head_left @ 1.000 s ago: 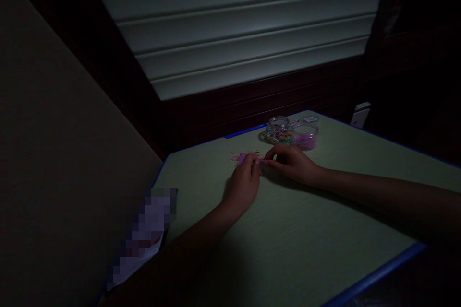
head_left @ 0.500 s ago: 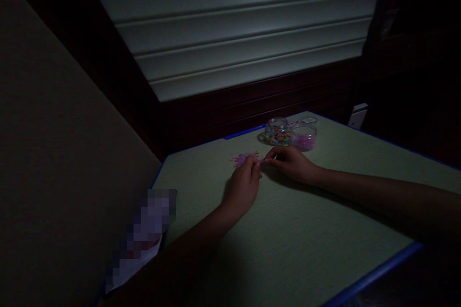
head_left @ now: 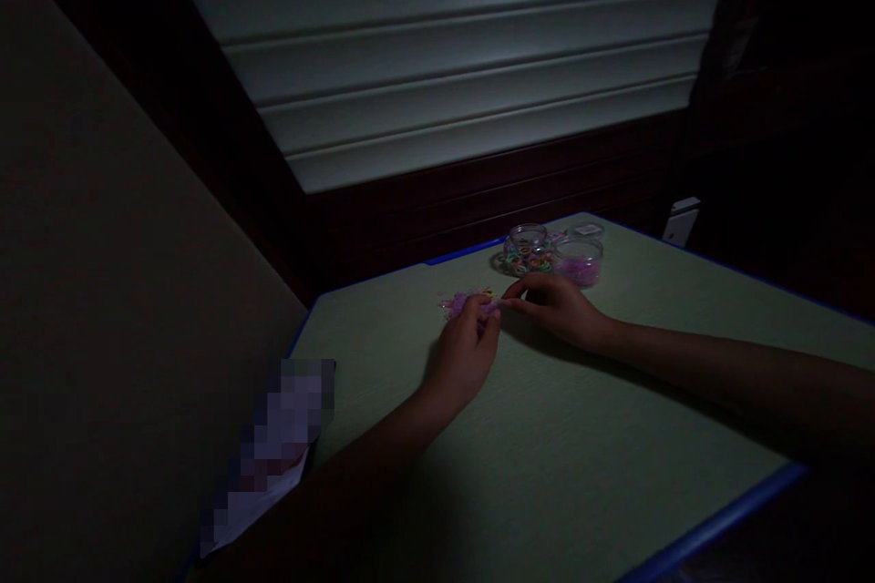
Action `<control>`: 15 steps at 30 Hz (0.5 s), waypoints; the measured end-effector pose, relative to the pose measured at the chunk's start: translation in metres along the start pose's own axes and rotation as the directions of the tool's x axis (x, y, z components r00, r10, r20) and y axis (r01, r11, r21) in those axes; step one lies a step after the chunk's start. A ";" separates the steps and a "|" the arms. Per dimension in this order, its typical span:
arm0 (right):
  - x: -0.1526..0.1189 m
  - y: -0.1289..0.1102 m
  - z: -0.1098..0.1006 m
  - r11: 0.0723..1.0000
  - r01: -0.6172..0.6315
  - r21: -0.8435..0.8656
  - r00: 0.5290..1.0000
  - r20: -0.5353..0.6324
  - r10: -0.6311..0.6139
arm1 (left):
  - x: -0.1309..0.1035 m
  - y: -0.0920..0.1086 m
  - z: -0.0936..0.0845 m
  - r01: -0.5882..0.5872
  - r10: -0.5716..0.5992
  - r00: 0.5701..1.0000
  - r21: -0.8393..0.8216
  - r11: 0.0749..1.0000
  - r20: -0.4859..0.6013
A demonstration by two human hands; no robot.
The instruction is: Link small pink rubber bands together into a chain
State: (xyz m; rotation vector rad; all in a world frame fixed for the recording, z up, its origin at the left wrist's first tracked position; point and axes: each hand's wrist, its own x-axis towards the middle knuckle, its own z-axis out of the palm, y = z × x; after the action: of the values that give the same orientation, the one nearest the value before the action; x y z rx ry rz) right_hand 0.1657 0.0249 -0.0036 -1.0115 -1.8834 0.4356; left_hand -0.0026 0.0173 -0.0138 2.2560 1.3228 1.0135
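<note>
Dim light falls on a pale green table (head_left: 567,437) with a blue edge. A loose pile of small pink, purple and yellow bands (head_left: 455,303) lies near its far side, just behind my left hand (head_left: 468,346). The fingers of that hand are bent together, and anything between them is too small to name. My right hand (head_left: 557,308) pinches something tiny and pale close to my left fingertips. Beyond my right hand stand a clear jar with multicoloured rings (head_left: 525,250) and a clear tub with pink bands (head_left: 579,264).
A clear round lid (head_left: 588,230) with a label lies behind the tub. At the table's left edge is a blurred, pale packet (head_left: 283,437). White slats (head_left: 465,55) in a dark frame rise behind the table, with a wall (head_left: 102,246) at the left.
My left thumb and fingertips have shifted slightly, with the thumb now more apart from the index finger. My right hand has barely moved.
</note>
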 end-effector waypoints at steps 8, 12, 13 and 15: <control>-0.001 -0.002 -0.001 0.999 0.036 -0.017 0.999 0.035 -0.035 | 0.000 0.001 -0.001 -0.005 0.004 1.000 0.004 1.000 0.025; -0.001 -0.003 -0.001 1.000 0.025 -0.005 0.999 0.037 -0.025 | 0.000 -0.001 0.001 -0.007 0.007 1.000 0.010 1.000 0.018; -0.001 -0.004 -0.001 1.000 0.023 -0.006 0.999 0.037 -0.023 | 0.000 -0.002 0.001 -0.009 0.009 1.000 0.011 1.000 0.014; -0.001 -0.004 -0.001 1.000 0.022 -0.013 0.999 0.036 -0.022 | 0.000 -0.003 0.001 -0.011 0.011 1.000 0.019 1.000 0.013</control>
State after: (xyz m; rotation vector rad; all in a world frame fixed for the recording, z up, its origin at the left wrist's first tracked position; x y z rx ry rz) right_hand 0.1645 0.0214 -0.0013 -0.9972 -1.9301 0.4313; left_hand -0.0034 0.0189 -0.0164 2.2830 1.3216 0.9924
